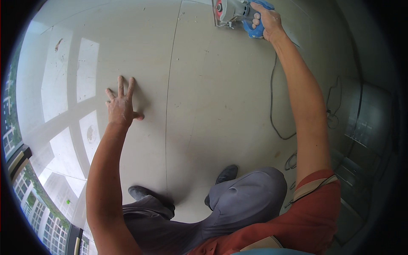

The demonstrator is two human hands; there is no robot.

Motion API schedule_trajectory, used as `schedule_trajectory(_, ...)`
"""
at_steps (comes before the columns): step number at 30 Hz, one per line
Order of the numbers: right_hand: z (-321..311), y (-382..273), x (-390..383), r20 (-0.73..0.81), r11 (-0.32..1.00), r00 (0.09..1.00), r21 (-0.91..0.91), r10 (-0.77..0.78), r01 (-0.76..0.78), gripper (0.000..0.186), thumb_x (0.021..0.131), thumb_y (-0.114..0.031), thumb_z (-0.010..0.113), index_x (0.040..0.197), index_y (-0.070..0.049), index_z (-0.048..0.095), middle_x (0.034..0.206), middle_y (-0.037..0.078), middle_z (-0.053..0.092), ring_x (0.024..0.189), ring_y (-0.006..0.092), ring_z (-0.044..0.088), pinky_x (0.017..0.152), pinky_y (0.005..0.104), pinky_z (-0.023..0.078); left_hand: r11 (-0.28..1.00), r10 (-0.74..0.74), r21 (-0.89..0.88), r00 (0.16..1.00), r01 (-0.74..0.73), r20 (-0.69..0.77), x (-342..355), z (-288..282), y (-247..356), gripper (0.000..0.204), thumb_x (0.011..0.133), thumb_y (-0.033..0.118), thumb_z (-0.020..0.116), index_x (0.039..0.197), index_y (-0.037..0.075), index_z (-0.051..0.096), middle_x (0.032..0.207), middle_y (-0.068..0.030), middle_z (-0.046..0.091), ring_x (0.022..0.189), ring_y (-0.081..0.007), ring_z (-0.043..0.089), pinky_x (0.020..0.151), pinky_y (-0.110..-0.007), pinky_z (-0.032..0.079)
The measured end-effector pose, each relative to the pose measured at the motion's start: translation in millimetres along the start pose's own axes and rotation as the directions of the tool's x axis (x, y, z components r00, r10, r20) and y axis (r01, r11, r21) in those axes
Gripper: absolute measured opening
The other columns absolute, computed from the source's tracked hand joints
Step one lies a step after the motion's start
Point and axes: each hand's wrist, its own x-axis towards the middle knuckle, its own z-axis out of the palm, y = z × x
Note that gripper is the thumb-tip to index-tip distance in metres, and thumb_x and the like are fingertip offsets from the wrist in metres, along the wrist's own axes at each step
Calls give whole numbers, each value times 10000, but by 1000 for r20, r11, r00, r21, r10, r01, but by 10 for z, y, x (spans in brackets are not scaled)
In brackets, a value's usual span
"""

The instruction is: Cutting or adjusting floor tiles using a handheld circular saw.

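Observation:
My right hand (270, 22) is wrapped around the blue handle of a hand-held circular saw (233, 12) at the far edge of view, right of the middle. The saw has a grey metal guard and base plate, with a red disc part showing on its left side; where the blade meets the floor is hidden. My left hand (120, 109), dusty on the fingers, is pressed on the pale glossy floor tile (140, 148) with its fingers spread. A thin dark line (169, 76) runs along the floor between the two hands.
The saw's dark cord (272, 104) trails down beside my right arm, and more loops of cable (291, 161) lie at the right. My shoes (227, 173) stand on the tiles near me. Small crumbs dot the floor. Window openings (40, 208) are at the lower left.

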Motion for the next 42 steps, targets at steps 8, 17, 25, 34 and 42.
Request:
schedule_trajectory(8, 344, -210, -551, 184, 962, 958, 200, -221, 184, 231, 928, -138, 693, 764, -117, 531, 662, -3, 497, 516, 123, 466, 455, 313, 412, 999, -29, 28, 1000, 29, 3, -55, 26, -78, 1376, 499, 231, 985, 1600, 315, 165, 1681, -68, 123, 1411, -574, 290, 1041, -622, 485)
schedule_trajectory(17, 185, -165, -551, 116, 983, 986, 153, -122, 104, 230, 927, -155, 706, 780, -98, 538, 679, -4, 490, 533, 126, 455, 465, 307, 395, 1000, -27, 12, 1000, 26, 4, -65, -18, -62, 1377, 493, 227, 987, 1601, 309, 173, 1681, -70, 122, 1413, -572, 287, 1046, -620, 484)
schedule_trajectory(25, 300, -135, -399, -8, 988, 997, 135, -73, 73, 194, 886, -205, 757, 874, -90, 601, 670, -10, 487, 523, 107, 460, 490, 305, 430, 999, -29, 17, 1000, 29, -1, -56, -25, -61, 1376, 484, 213, 986, 1599, 302, 186, 1681, -68, 124, 1411, -570, 293, 1042, -618, 492)
schedule_trajectory(34, 327, -151, -450, -5, 989, 995, 113, -97, 97, 243, 873, -184, 757, 808, -46, 568, 671, 45, 525, 503, 150, 500, 457, 336, 436, 998, -26, 63, 999, 28, -28, -41, 12, -80, 1422, 437, 197, 984, 1597, 313, 168, 1677, -72, 135, 1398, -578, 307, 1006, -540, 550)
schedule_trajectory(42, 354, -121, -500, -17, 989, 996, 121, -85, 86, 235, 880, -177, 751, 822, -30, 578, 672, 54, 529, 500, 153, 497, 455, 337, 434, 1000, -26, -3, 1000, 26, -6, -61, -18, -63, 1372, 481, 199, 984, 1596, 314, 191, 1679, -69, 140, 1411, -576, 289, 1037, -631, 488)
